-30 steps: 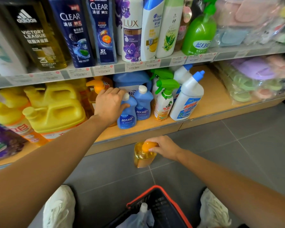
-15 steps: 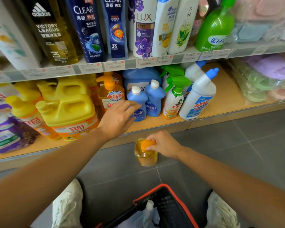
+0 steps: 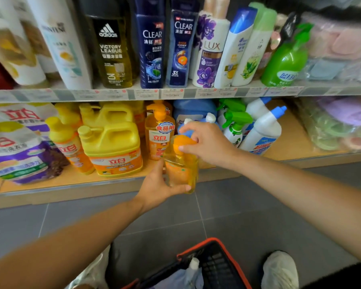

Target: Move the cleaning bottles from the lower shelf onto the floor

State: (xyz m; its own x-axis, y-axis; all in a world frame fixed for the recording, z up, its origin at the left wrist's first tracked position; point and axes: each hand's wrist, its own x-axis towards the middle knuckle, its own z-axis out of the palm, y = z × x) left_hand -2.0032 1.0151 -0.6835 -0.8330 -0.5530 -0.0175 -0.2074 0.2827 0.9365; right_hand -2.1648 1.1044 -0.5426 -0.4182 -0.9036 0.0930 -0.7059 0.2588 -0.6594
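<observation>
— Where is the orange pump bottle (image 3: 180, 172)?
— Off the lower shelf (image 3: 290, 147), upright, just right of the big yellow jug (image 3: 113, 142) and nearer the person, in front of the shelf's front edge. I cannot tell whether its base touches the floor (image 3: 238, 205).
— And the hands?
— Both clamp on it. The left hand (image 3: 156, 188) wraps the clear body low down, fingers curled under it. The right hand (image 3: 206, 142) pinches the orange pump head from above.
— What else stands on that shelf?
— Right of the jug is a second orange pump bottle (image 3: 159, 132). Farther right are small blue bottles (image 3: 209, 117), partly hidden behind the right hand, then a green spray bottle (image 3: 236, 126) and a white bottle with a blue cap (image 3: 263, 132).
— Anything nearer the person?
— A black basket with a red rim (image 3: 196, 246), well below the jug.
</observation>
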